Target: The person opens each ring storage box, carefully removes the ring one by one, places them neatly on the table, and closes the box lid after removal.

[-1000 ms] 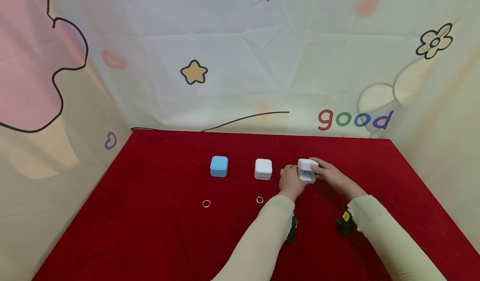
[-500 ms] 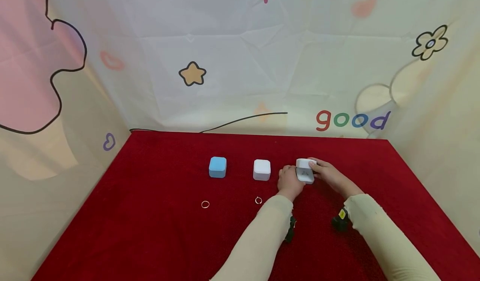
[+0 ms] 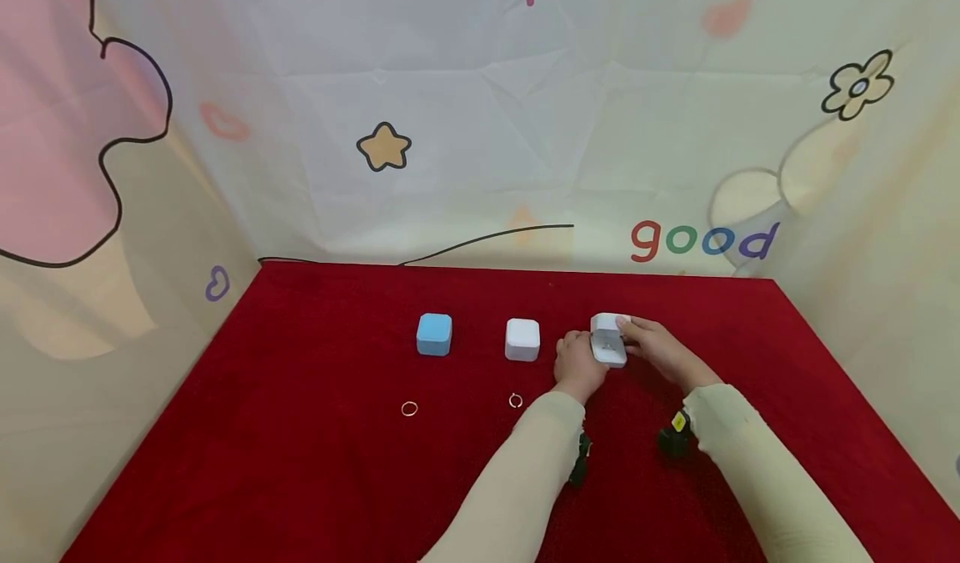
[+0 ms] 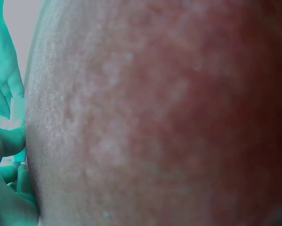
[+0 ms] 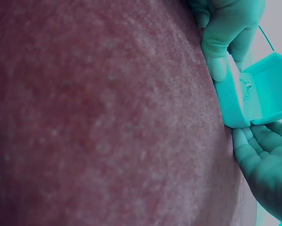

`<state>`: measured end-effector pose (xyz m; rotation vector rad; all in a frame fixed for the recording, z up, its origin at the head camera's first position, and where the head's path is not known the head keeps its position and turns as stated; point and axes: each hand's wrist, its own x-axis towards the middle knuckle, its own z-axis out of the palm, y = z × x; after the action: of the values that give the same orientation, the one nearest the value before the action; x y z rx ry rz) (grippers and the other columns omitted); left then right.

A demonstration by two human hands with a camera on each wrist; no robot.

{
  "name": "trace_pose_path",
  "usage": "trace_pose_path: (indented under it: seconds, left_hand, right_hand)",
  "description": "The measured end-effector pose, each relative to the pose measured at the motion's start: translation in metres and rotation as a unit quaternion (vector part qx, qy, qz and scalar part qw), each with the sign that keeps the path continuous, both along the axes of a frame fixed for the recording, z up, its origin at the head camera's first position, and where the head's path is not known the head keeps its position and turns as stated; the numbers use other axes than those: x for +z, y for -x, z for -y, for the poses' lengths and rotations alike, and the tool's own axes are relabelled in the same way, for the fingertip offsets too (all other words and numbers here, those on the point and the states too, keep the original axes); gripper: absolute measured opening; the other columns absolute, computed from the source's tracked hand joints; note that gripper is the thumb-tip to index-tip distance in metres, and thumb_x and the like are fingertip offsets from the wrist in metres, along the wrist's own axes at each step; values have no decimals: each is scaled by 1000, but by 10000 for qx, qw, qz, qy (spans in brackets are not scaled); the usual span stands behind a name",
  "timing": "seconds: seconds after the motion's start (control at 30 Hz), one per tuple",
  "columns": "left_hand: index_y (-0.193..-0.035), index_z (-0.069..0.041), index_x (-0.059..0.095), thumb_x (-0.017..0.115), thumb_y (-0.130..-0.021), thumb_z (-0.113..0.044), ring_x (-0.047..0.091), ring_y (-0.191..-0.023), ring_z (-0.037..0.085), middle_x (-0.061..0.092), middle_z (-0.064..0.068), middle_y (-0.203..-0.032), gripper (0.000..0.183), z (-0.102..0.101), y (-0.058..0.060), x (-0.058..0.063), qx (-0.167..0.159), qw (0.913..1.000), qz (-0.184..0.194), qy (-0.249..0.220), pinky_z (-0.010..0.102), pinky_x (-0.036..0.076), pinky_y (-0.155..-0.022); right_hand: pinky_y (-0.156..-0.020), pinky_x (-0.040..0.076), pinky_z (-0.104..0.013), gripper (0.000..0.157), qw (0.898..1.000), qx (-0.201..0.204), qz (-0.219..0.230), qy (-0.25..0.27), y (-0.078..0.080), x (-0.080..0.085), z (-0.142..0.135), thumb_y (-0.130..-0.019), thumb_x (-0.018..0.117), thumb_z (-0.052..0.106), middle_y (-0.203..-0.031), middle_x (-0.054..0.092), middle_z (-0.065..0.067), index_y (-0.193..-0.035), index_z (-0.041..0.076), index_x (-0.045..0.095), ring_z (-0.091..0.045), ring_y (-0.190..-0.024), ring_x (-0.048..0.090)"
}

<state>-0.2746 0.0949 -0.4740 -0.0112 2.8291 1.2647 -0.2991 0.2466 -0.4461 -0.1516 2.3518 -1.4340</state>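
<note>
A white ring box [image 3: 609, 348] stands with its lid raised at the right of the red cloth. In the right wrist view a ring [image 5: 245, 89] with small stones sits in its pad. My left hand [image 3: 579, 364] grips the base from the left, its thumb along the front edge in the right wrist view. From the right, my right hand [image 3: 663, 353] holds the lid, thumb on its side edge; its other fingers are partly hidden behind the box. The left wrist view catches only part of the box [image 4: 18, 112] between the hands.
A closed white box [image 3: 522, 339] stands just left of my left hand, and a closed blue box [image 3: 434, 334] farther left. Nearer on the red cloth [image 3: 300, 463] lie two rings, one thin [image 3: 409, 409] and one with a gap [image 3: 515, 400]. A printed curtain [image 3: 465, 113] hangs behind.
The ring box's lid has tilted farther back, so its inside shows more. My right hand has shifted slightly with the lid; my left hand stays at the base.
</note>
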Motion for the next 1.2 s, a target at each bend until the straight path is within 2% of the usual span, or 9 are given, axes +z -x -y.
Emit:
trace_pose_path:
  seconds: [0.17, 0.3, 0.37, 0.5, 0.57, 0.8, 1.0, 1.2]
  left_hand:
    - [-130, -6, 66, 78, -89, -20, 57, -119, 24, 63, 8, -133, 44, 2, 1, -2, 32, 10000, 78, 4, 36, 54, -99]
    - [-130, -7, 66, 78, -89, -21, 56, -119, 23, 63, 7, -134, 45, 2, 1, -1, 18, 10000, 83, 33, 35, 54, -99]
    - [-130, -7, 66, 78, -89, -21, 56, -119, 23, 63, 7, -134, 44, 2, 1, 0, 31, 9999, 91, 45, 35, 54, -100]
    - [-130, -8, 67, 80, -88, -20, 56, -120, 23, 63, 7, -134, 46, 2, 2, 0, 35, 9999, 40, 130, 33, 53, -100]
    - [-130, -9, 67, 81, -86, -19, 56, -120, 22, 64, 6, -134, 47, 2, 2, 0, 35, 9999, 28, 165, 32, 53, -99]
    - [-130, -9, 67, 82, -85, -16, 55, -122, 22, 62, 6, -135, 48, 0, 4, -3, 60, 9999, 85, 91, 32, 54, -98]
    - [-131, -9, 66, 81, -87, -16, 54, -122, 22, 62, 6, -135, 47, 0, 3, 2, 78, 9998, 139, 82, 33, 54, -99]
    - [-131, -9, 66, 80, -87, -17, 54, -121, 21, 62, 6, -135, 47, 2, 0, 7, 14, 9998, 161, 90, 32, 53, -99]
  right_hand:
    - [-111, 50, -37, 65, 10000, -30, 15, -34, 3, -2, 2, -112, 31, 36, -150, 40, -34, -155, -13, 27, -31, -128, 50]
    - [-103, 52, -28, 66, 10000, -55, 6, -65, 4, 0, 2, -112, 31, 38, -148, 42, -33, -154, -13, 28, -28, -124, 52]
    - [-107, 51, -31, 67, 9999, -60, 17, -89, 5, 1, 3, -112, 31, 39, -148, 42, -33, -154, -12, 28, -28, -124, 51]
    - [-117, 44, -48, 68, 9999, -71, 68, -116, 6, 4, 4, -112, 31, 41, -148, 41, -34, -154, -12, 28, -34, -127, 51]
    - [-119, 42, -53, 69, 9998, -101, 128, -124, 7, 4, 3, -111, 31, 42, -149, 41, -34, -155, -12, 28, -36, -129, 50]
    - [-118, 44, -50, 70, 9988, -225, 341, -265, 13, 9, 3, -111, 32, 45, -151, 40, -33, -156, -8, 29, -33, -127, 51]
    - [-120, 40, -51, 70, 9981, -281, 521, -190, 15, 12, 4, -110, 32, 45, -157, 34, -33, -158, -6, 24, -35, -129, 47]
    - [-121, 40, -51, 70, 9979, -286, 564, -120, 14, 10, 5, -110, 32, 45, -157, 35, -33, -158, -6, 24, -34, -130, 47]
